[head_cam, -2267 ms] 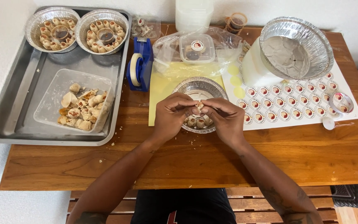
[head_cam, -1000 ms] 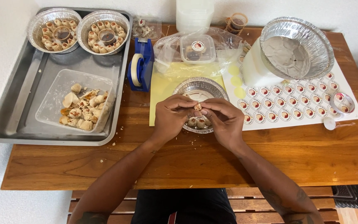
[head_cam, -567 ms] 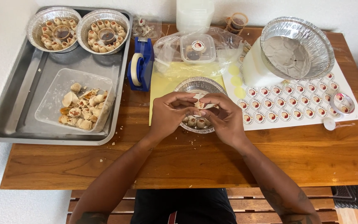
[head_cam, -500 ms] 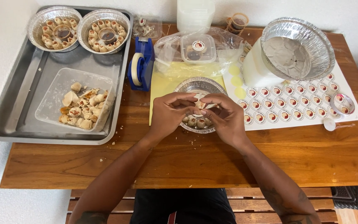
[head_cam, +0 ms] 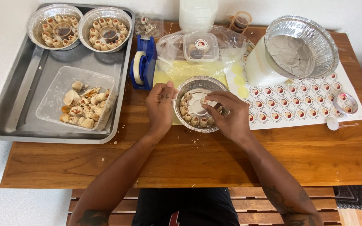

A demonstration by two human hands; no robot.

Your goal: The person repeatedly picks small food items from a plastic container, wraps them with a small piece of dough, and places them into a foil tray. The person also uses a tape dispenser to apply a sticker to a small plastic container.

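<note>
On the wooden table point(head_cam: 189, 159) by a white wall point(head_cam: 357, 16), right hand point(head_cam: 227, 115) pinches a roll point(head_cam: 204, 101); left hand point(head_cam: 161, 106) loosely curled, empty.

**Foil Pan Partly Ringed With Pastry Rolls**

A round foil pan point(head_cam: 197, 82) was set upright on the yellow sheet point(head_cam: 181, 69), just in front of the lidded plastic tub point(head_cam: 200, 47). A small white cup point(head_cam: 197, 107) was seated at its centre. Small rolled pastry pieces point(head_cam: 194, 120) were lined along its left and near wall, touching one another. One more roll point(head_cam: 205, 101) was held just above the cup, inside the pan.
</note>
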